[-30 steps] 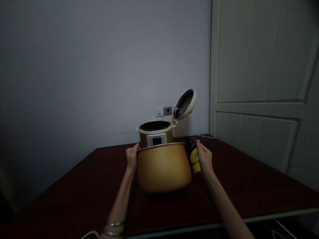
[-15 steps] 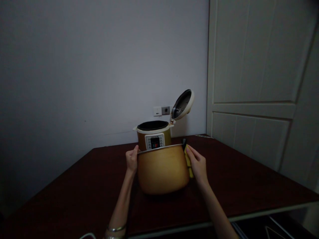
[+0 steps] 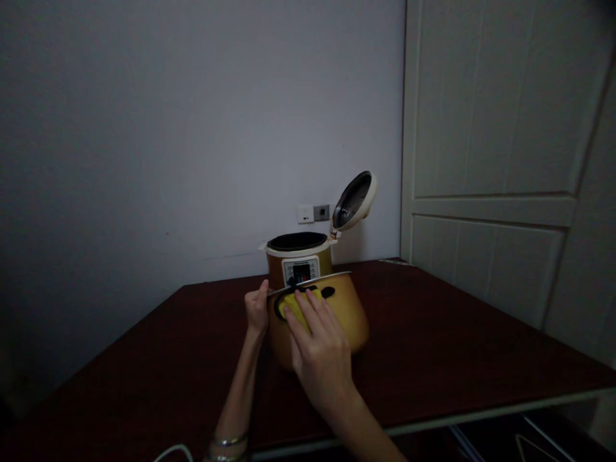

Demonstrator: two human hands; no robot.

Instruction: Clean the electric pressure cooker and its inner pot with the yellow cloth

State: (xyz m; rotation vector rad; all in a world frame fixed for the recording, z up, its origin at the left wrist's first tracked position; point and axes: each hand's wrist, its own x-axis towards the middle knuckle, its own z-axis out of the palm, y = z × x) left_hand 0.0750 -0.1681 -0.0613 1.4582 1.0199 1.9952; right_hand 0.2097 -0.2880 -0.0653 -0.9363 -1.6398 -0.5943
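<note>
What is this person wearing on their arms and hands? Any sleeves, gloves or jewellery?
Both forearms are bare, with no sleeves in view and no gloves. The left hand has thin, silvery metal bangles stacked at its wrist. The right hand and its wrist show no watch, band or ring, though the light is dim.

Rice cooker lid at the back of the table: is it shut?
No, the lid stands tilted up on its hinge, leaving the rice cooker open at the top.
</note>
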